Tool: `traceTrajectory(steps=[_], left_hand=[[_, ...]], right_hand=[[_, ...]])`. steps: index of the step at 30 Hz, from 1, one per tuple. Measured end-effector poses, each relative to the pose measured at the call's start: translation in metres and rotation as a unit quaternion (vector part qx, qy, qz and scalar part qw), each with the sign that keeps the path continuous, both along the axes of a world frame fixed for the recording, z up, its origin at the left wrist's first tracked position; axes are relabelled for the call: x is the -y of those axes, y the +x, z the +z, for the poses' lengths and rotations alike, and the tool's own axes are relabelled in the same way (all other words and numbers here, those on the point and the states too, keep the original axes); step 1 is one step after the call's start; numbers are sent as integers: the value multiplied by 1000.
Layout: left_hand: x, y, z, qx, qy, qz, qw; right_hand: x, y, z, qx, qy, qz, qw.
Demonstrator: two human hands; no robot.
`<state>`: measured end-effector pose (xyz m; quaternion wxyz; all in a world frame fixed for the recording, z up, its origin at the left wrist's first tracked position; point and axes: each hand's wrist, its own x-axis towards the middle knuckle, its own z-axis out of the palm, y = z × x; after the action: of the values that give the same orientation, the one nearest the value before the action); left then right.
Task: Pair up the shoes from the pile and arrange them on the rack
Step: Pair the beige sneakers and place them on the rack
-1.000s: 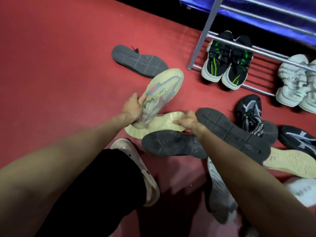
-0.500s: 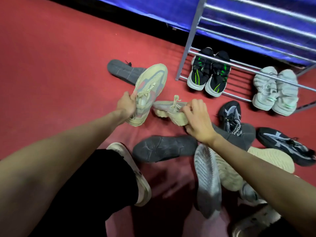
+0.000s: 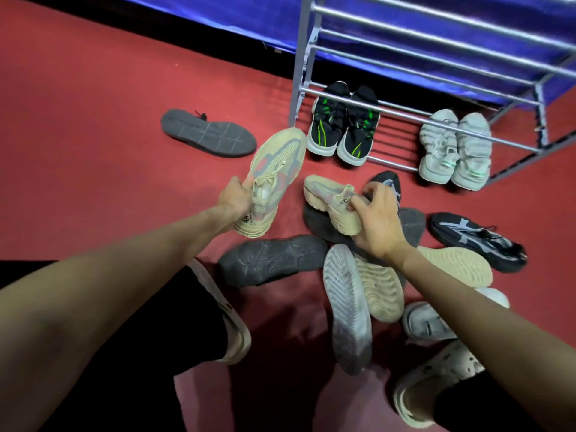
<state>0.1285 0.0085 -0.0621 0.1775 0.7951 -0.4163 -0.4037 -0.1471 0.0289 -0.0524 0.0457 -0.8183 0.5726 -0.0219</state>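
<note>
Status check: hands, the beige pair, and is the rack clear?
Left hand grips one beige sneaker; right hand grips its mate. Rack bottom shelf: gap open between black-green pair and white pair.

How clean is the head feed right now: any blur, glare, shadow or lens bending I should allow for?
Head view: soft throughout, detail smeared on the beige mesh sneaker in the left hand; wide-angle bending curves the silver metal shoe rack bars; sheen on the blue backdrop sheet; dark shadow on the red floor near the body.

Indoor room with red floor, metal shoe rack, blue curtain behind.
</note>
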Motion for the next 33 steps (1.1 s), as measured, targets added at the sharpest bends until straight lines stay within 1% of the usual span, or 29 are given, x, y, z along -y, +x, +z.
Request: traceTrajectory(steps=[3, 5, 7, 9, 12, 14, 17, 20, 22, 24, 27, 29, 33], left_hand=[[-2, -5, 1, -1, 3, -9, 1000], [-3, -7, 1, 2, 3, -8, 1000], [-4, -8, 2, 6, 4, -3, 1000], [-5, -10, 3, 0, 2, 11, 1000], [-7, -14, 5, -28, 1, 30, 999], [-7, -17, 8, -76, 6, 38, 996], [-10, -21, 15, -157, 35, 51, 986], [-14, -25, 21, -209, 69, 39, 975], [-18, -28, 28, -221, 85, 33, 971], [-19, -31, 35, -227, 94, 29, 969], [-16, -35, 45, -230, 90, 14, 969], [-13, -40, 52, -230, 83, 0, 970], [-2, -55, 73, -254, 62, -16, 965]], right_hand=[[-2, -3, 1, 49, 125, -18, 991], [-7, -4, -3, 11, 197, -12, 980], [-13, -3, -10, -21, 228, -27, 973], [-17, -1, -17, -1, 225, -71, 972], [-16, 3, -25, 14, 187, -128, 974], [-16, 9, -28, 11, 163, -152, 975], [-17, 19, -30, -4, 135, -170, 976], [-13, 22, -30, 1, 155, -220, 963], [-5, 21, -28, 17, 182, -248, 951], [4, 17, -21, 63, 200, -265, 941], [10, 5, -7, 179, 200, -308, 913], [7, -8, 3, 232, 166, -334, 898], [3, -35, 33, 283, 85, -370, 881]])
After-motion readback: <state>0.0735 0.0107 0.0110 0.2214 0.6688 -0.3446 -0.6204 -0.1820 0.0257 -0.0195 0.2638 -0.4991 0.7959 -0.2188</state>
